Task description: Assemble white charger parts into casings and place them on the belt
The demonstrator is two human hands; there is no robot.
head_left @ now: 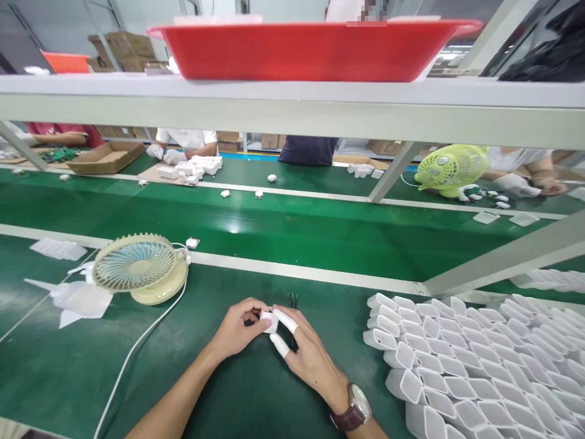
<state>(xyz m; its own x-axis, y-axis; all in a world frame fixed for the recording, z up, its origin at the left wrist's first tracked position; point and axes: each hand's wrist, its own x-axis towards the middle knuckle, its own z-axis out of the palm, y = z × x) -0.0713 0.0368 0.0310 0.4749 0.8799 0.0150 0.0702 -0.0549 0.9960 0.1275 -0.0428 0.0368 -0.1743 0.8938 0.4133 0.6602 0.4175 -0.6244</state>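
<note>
A small white plastic housing (269,321) is held just above the green bench, near the middle of the head view. My left hand (235,329) pinches it from the left between thumb and fingers. White finger cots cover the thumb and index finger of my right hand (313,360), whose tips close on the housing's right side. Both hands hide parts of the piece, so its inner side cannot be made out. Dark tweezers (294,300) lie partly hidden behind my right hand. On the right stand rows of white plastic sleeves (457,360) with open ends.
A cream fan (139,268) stands at left, its white cable (132,353) trailing forward. Beside it lies a translucent bottle (82,297). Beyond runs a green conveyor (297,222) carrying small white pieces. A shelf (292,116) with a red basin (297,52) spans overhead. Co-workers sit opposite.
</note>
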